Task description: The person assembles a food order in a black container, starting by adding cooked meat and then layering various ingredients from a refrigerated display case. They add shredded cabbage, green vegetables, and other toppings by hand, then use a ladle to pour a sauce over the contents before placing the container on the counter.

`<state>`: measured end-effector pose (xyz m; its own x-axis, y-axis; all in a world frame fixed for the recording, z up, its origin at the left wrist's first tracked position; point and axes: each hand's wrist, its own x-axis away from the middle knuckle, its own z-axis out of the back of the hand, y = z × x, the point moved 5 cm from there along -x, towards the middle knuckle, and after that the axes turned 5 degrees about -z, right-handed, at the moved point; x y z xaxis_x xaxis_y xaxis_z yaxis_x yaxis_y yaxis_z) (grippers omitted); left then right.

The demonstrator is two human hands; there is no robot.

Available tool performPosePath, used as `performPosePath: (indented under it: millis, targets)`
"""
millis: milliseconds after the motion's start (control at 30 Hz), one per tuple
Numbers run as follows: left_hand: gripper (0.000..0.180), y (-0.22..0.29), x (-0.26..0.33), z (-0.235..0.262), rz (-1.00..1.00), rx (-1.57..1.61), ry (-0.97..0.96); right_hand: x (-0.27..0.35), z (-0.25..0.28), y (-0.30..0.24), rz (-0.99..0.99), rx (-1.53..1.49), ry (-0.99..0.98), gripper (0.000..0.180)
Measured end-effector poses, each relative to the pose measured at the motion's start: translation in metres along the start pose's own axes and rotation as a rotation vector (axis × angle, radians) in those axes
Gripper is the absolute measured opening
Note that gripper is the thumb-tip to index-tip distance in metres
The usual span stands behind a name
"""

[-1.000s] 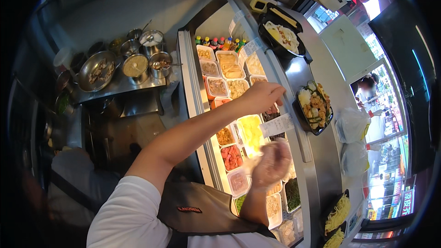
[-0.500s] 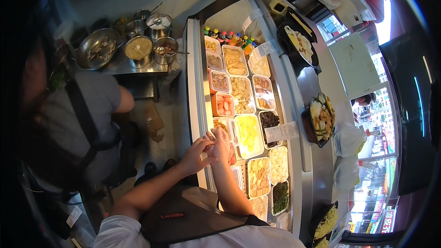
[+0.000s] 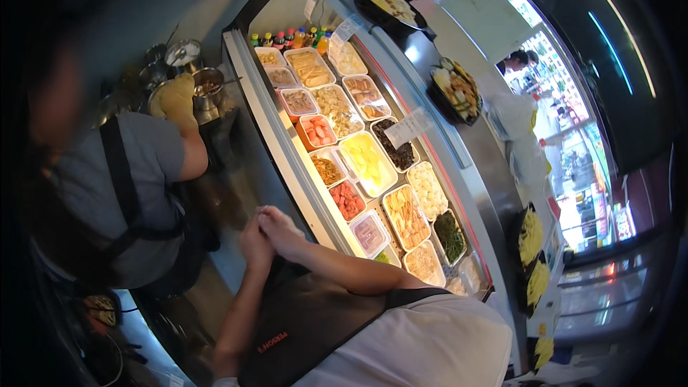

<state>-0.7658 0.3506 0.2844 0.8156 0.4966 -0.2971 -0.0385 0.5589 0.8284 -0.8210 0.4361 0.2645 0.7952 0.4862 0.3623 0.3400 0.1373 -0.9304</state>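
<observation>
Clasped together in front of my dark apron (image 3: 304,315), my left hand (image 3: 256,245) and my right hand (image 3: 282,231) are both closed. The right fingers lap over the left hand, which partly hides the fingers. No object shows between them. Just to their right runs the pale front edge of a lit display case (image 3: 290,175). Inside it, nearest my hands, are tubs of red meat pieces (image 3: 347,199), brown food (image 3: 326,169) and a covered pinkish food (image 3: 369,233). Yellow slices (image 3: 366,165) fill a larger white tub behind these.
At left, a co-worker in a grey shirt (image 3: 147,150) reaches a yellow-gloved hand (image 3: 177,100) over metal pots (image 3: 206,86). Small bottles (image 3: 290,38) line the case's far end. Black bowls of food (image 3: 456,91) and white plastic bags (image 3: 512,116) stand along the right counter.
My clasped hands have moved left and down, off the case to beside its edge. The view has turned. The co-worker's gloved hand now shows over the pots.
</observation>
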Motion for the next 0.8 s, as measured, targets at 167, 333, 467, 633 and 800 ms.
performPosePath:
  millis: [167,333,467,633,800]
  targets:
    - [0.018,-0.031,0.04,0.082,0.206,-0.041,0.089,0.049,-0.086,0.024,-0.108,-0.084,-0.259,0.067]
    - [0.023,-0.048,0.095,0.16,0.345,-0.235,0.167,0.092,-0.161,0.055,-0.224,-0.429,-0.552,0.071]
    - [0.027,-0.073,0.147,0.203,0.396,-0.19,0.238,0.136,-0.198,0.071,-0.209,-0.176,-0.72,0.069]
    - [0.022,-0.081,0.194,0.234,0.406,-0.174,0.263,0.168,-0.224,0.109,0.021,0.189,-0.81,0.075]
    - [0.02,-0.172,0.244,0.277,0.58,-0.192,0.377,0.215,-0.263,0.093,0.18,0.294,-1.052,0.077]
